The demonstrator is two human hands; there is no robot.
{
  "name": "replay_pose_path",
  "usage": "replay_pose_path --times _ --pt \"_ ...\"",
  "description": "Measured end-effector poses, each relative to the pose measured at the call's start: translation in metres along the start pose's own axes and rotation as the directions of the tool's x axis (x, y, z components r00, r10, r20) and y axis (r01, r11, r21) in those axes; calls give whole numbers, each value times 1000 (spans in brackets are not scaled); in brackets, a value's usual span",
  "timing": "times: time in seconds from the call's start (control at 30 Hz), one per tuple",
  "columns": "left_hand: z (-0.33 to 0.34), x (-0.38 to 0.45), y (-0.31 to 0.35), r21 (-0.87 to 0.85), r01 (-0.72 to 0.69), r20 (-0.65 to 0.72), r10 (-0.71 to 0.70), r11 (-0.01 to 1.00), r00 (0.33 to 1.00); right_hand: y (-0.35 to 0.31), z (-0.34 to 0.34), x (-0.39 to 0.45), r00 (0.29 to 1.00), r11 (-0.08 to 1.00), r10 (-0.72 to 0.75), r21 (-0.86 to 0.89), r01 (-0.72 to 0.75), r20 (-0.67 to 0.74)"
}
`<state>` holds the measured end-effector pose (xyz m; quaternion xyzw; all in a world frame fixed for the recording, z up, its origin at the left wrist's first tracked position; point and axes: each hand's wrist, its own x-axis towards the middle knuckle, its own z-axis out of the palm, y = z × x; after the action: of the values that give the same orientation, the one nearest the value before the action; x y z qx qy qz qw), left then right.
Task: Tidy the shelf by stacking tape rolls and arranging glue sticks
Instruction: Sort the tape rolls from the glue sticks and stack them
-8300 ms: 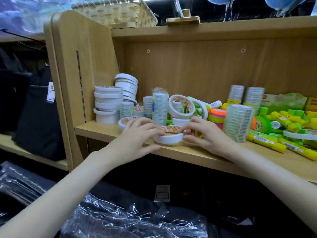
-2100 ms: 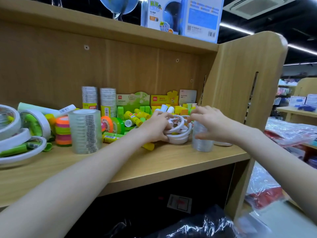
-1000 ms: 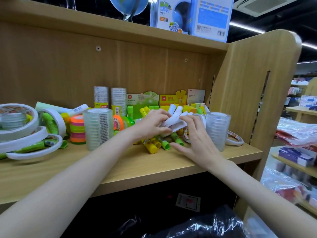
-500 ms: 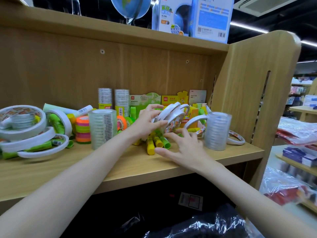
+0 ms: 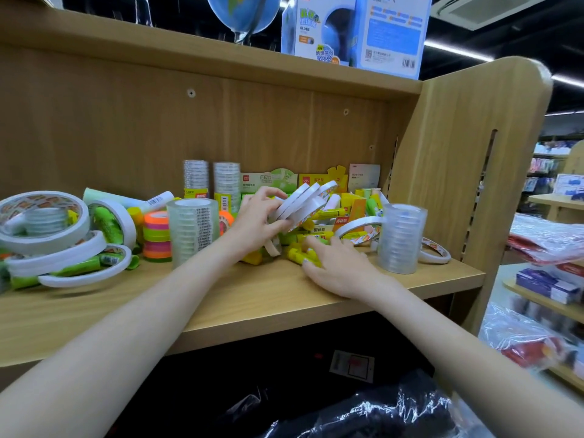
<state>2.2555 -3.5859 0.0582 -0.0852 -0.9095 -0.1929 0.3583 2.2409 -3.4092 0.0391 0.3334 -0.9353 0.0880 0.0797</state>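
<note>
— Looking through the head camera, we see our left hand gripping a fanned bunch of thin white tape rolls, tilted on edge above the shelf, just at 12 o'clock from the pile of glue sticks.

— And our right hand?

— Fingers spread flat and relaxed, tips touching the yellow sticks, holding nothing. More loose white rolls lie at its 1 o'clock, beside the clear tape column.

— How should we handle this step?

— We judge it best to square the rings flush before setting them down flat; fanned like this, they could slide apart. We'd sweep the sticks aside first so the stack gets bare wood.

— What do they feel like?

— Likely smooth, light paper-faced hoops, hollow and narrow. The sticks are glossy plastic cylinders that probably roll. The shelf is matte wood laminate.
</note>
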Motion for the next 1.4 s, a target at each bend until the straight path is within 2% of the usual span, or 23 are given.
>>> replay_pose_path --times 0.17,0.3,0.4,0.5,0.63,0.73,0.8,0.87,0.93,1.0,1.07,1.13,1.2,1.3,1.4 --pt "5 -4 5 248 10 37 -20 969 999 17 -11 -1 998 980 -29 -194 38 49" --pt "5 -5 10 401 0 14 -6 916 1000 26 -19 7 993 916 -109 -383 115 38" --pt "6 -5 12 357 40 -28 -32 933 999 29 -19 12 989 927 -102 -350 135 110" --pt "7 -7 12 277 71 -61 -56 958 997 29 -19 15 984 918 -134 -358 169 120" --pt "5 -7 14 280 71 -47 -61 957 997 32 -29 12 970 902 -167 -369 222 176" --pt "5 -5 15 310 72 -29 -66 948 997 40 -38 -1 969 943 -181 -252 219 166" --pt "3 -4 16 336 52 5 -57 941 998 49 -55 -14 982 984 -179 13 178 56" --pt "2 -2 19 454 -30 119 -27 890 993 57 -83 -23 982 912 -174 364 188 -71" --pt "3 2 24 578 -166 259 14 799 966 71 -110 -15 972 819 -123 533 214 -201" --pt "3 8 31 613 -235 337 20 754 941 89 -125 9 973 799 -50 576 174 -225" --pt "3 18 40 521 -203 383 -15 829 924 105 -128 39 987 790 28 609 75 -157" --pt "9 31 50 371 -81 391 -76 925 917 120 -120 68 993 773 105 633 -44 -59" --pt "23 42 57 356 -45 314 -74 933 946 132 -109 94 987 764 160 634 -116 -12" --pt "49 56 53 458 -27 97 -20 888 995 147 -95 127 975 775 214 619 -130 -64" --pt "68 64 39 448 12 17 -22 894 1000 158 -81 152 982 857 174 504 -113 -77"
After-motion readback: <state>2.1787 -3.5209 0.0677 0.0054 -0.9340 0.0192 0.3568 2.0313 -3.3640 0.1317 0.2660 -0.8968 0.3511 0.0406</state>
